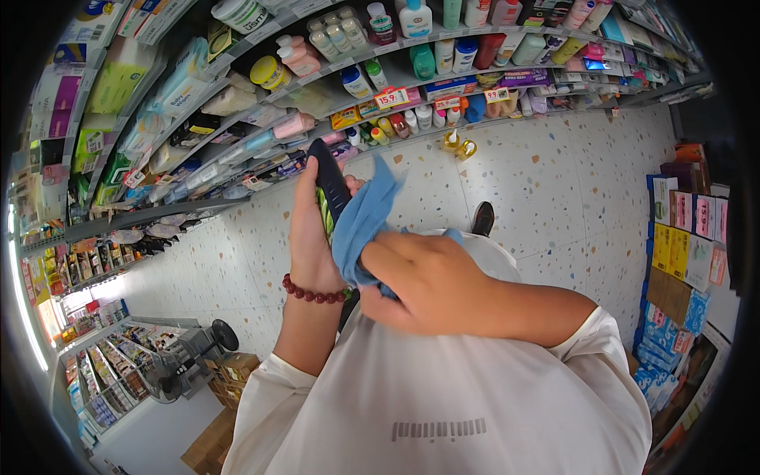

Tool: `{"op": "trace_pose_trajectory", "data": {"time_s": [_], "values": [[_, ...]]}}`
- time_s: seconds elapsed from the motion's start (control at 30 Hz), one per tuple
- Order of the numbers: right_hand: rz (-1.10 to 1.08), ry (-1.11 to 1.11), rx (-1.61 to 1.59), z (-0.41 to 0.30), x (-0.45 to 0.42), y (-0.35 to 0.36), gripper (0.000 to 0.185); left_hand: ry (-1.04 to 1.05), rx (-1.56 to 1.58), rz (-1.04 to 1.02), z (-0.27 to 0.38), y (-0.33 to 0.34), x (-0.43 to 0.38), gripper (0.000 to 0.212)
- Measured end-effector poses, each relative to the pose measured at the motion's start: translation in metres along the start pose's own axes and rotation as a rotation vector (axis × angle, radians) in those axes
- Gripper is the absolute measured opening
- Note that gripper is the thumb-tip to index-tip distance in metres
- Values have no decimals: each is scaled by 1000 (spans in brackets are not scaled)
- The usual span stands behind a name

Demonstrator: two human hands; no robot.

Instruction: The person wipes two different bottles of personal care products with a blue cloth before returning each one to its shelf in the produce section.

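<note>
My left hand (313, 228) grips a dark navy, elongated package or bottle (330, 181), held upright and tilted in front of my chest. A bright green part shows along its side. My right hand (430, 282) bunches a blue cloth (363, 228) and presses it against the lower end of the dark item. The cloth hides that end, and its loose corner is blurred. A string of dark red beads (314, 295) circles my left wrist.
Shelves of toiletry bottles (423, 61) with price tags curve across the far side and left. Two bottles of yellow liquid (466, 149) stand on the speckled floor (552, 178). Stacked boxes (671, 249) line the right; a black fan (223, 336) and cartons (234, 377) are lower left.
</note>
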State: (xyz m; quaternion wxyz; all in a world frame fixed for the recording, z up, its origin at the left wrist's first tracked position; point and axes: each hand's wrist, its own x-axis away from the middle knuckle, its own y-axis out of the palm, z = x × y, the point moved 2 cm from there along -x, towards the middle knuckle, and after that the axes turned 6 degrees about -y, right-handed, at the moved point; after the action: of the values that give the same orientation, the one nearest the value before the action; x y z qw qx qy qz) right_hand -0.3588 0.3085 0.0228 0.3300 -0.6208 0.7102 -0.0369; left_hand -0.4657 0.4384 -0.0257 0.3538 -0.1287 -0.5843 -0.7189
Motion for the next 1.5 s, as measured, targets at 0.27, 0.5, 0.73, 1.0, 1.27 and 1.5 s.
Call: {"op": "trace_pose_trajectory", "data": {"time_s": [0.27, 0.5, 0.73, 1.0, 1.27, 1.5], "values": [[-72, 80, 80, 11, 0, 11, 19, 223, 77, 292, -6, -9, 5, 43], [-145, 87, 71, 6, 0, 17, 20, 277, 133, 287, -1, 5, 11, 43], [-150, 143, 63, 7, -7, 16, 19, 392, 253, 223, 2, -10, 12, 40], [-329, 359, -321, 10, -2, 27, 17, 393, 240, 145, 9, -20, 37, 42], [-394, 369, -394, 3, -25, 35, 16, 361, -60, -183, -10, -25, 50, 85], [-61, 418, -632, 8, -51, 44, 10, 436, -345, -196, -23, -31, 52, 88]]}}
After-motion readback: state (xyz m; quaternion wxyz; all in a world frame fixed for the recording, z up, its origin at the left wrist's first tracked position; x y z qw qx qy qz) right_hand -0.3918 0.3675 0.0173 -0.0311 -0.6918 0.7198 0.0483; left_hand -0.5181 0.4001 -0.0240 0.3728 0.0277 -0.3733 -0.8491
